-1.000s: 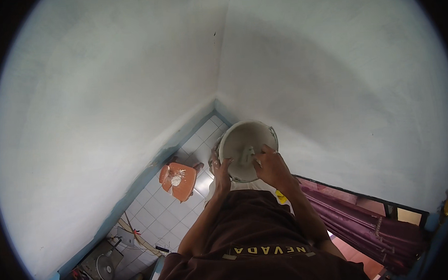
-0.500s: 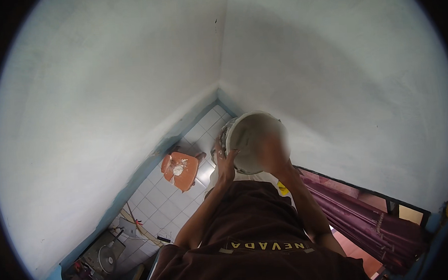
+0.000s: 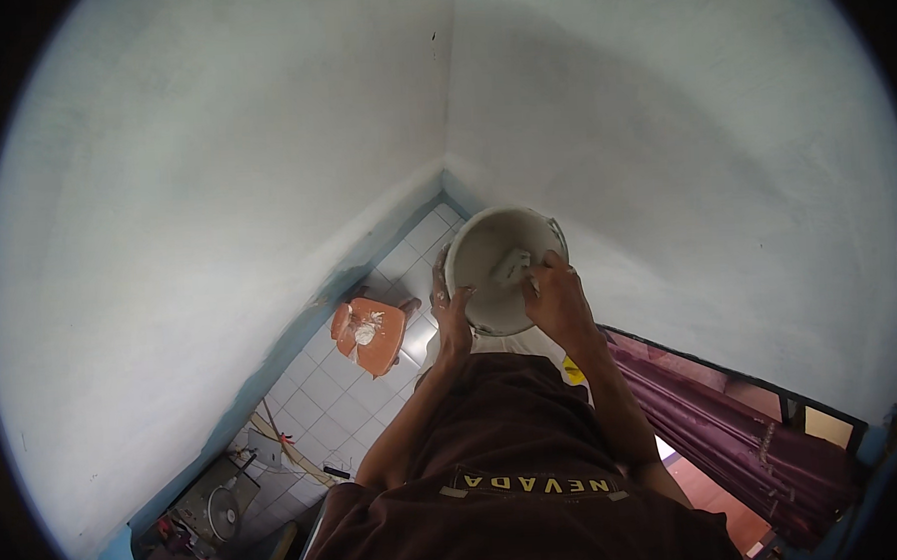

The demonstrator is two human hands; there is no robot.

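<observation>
A round whitish bucket (image 3: 485,308) is held up in front of my body, its open mouth turned toward me. My left hand (image 3: 453,315) grips its left side, thumb over the rim and fingers around the outside. My right hand (image 3: 562,300) reaches over the right part of the mouth with its fingers closed. Just beyond those fingertips, inside the bucket, is a pale grey-white patch (image 3: 511,266); whether it is a tool's blade or a lump of paste I cannot tell. What the right fingers hold is hidden.
Two pale walls meet in a corner ahead, with a blue band along the bottom. An orange chair (image 3: 378,333) smeared with white stands on tiled floor (image 3: 336,405) at left. Lower left is a cluttered surface with a round metal piece (image 3: 223,514). A purple curtain (image 3: 715,423) hangs at right.
My right hand has gone from a blur inside the bucket to a clearer pose near its right rim. The bucket has tilted and shifted slightly up; the left hand keeps its grip.
</observation>
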